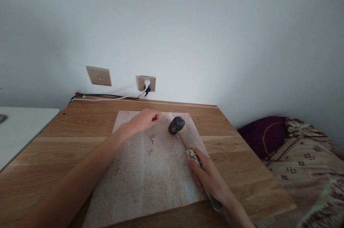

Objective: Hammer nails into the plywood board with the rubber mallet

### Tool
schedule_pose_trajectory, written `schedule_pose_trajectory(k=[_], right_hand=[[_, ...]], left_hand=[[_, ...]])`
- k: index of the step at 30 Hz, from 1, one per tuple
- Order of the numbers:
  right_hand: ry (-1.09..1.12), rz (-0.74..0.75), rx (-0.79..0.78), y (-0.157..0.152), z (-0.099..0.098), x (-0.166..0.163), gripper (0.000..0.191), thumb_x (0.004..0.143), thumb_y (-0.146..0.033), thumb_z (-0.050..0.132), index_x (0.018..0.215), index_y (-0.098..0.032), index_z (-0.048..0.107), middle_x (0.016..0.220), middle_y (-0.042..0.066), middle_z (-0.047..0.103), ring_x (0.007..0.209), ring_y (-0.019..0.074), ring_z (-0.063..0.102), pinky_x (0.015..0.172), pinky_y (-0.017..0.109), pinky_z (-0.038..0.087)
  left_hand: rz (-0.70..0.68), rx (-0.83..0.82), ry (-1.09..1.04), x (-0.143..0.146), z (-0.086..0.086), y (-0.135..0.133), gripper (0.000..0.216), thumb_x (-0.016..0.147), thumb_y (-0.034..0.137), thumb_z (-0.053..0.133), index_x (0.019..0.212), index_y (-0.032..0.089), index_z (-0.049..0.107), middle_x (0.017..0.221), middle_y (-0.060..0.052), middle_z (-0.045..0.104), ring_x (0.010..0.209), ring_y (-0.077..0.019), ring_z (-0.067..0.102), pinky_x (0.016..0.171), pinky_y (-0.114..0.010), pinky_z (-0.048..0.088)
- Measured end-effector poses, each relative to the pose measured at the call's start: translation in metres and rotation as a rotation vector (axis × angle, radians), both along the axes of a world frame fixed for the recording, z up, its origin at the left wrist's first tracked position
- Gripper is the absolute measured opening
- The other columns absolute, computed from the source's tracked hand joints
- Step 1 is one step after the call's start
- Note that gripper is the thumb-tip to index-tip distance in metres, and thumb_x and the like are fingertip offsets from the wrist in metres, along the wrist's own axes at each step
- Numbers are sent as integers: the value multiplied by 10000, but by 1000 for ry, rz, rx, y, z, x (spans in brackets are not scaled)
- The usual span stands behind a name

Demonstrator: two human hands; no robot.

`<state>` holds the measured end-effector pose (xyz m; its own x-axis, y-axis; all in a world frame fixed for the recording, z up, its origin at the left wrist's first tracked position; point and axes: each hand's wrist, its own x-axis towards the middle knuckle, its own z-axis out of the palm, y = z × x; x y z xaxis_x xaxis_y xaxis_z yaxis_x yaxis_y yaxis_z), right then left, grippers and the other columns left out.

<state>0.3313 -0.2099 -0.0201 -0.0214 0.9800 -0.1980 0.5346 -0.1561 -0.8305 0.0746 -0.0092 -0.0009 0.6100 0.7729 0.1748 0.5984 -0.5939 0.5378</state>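
My right hand (205, 170) is wrapped round the handle of a mallet (176, 125) with a dark, rounded head. The mallet's head is above the right half of a pale, worn board (139, 181). Near the board's far edge is my left hand (147, 117), its fingers curled and pinched together; whatever they hold, if anything, is too small or hidden. A few small shiny nails or screws (153, 137) lie in a little heap closer to me than that hand. Tiny specks, perhaps nail heads, show on the board between the left hand and the mallet.
The board lies on a wooden tabletop (236, 163) against a white wall. A wall socket (146, 83) with plugs and a blank-looking wall plate (99, 76) are behind it; cables (107, 97) run along the back edge. Patterned bedding (303, 163) is at the right, a white surface (24, 127) at the left.
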Motion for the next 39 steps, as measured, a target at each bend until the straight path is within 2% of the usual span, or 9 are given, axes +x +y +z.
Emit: schedule_pose_trajectory(k=[7,13,18,26,32,39], right_hand=[[3,3,-6,0,3,-1,337,1041,-520,469,1128,-204,547,458,-115,435,339,96,410,348,178,275],[12,5,-7,0,6,-2,315,1039,-500,474,1129,-207,546,458,-118,431,345,101,408,348,182,281],[19,3,-1,1,6,-2,326,1031,-508,491,1133,-208,569,463,-110,444,351,108,425,353,191,296],[37,12,48,28,18,-18,284,1018,-484,494,1067,-214,565,486,-104,464,338,109,453,339,194,322],[-51,50,76,46,33,-35,219,1011,-393,484,1039,-199,583,491,-90,485,366,111,470,384,209,346],[-121,50,104,47,28,-39,293,1012,-402,474,1155,-189,617,528,-62,533,424,146,513,443,240,371]], left_hand=[[-65,44,-25,4,-16,6,174,865,98,581,817,178,727,805,-44,722,757,-188,657,751,-302,463],[-38,108,-68,14,-23,5,185,884,81,585,821,173,733,888,-76,715,849,-209,674,825,-322,497],[19,-9,-208,18,-34,8,174,842,73,630,932,171,742,842,-38,740,776,-186,678,782,-309,518],[40,-43,-254,15,-35,9,90,825,133,680,877,160,748,827,-32,739,769,-174,674,752,-289,515],[85,-92,-297,13,-35,7,305,816,99,656,1109,159,716,879,-33,772,780,-183,708,757,-295,543],[91,-127,-325,14,-35,9,460,781,88,669,1235,151,630,889,-39,770,775,-189,717,761,-311,561]])
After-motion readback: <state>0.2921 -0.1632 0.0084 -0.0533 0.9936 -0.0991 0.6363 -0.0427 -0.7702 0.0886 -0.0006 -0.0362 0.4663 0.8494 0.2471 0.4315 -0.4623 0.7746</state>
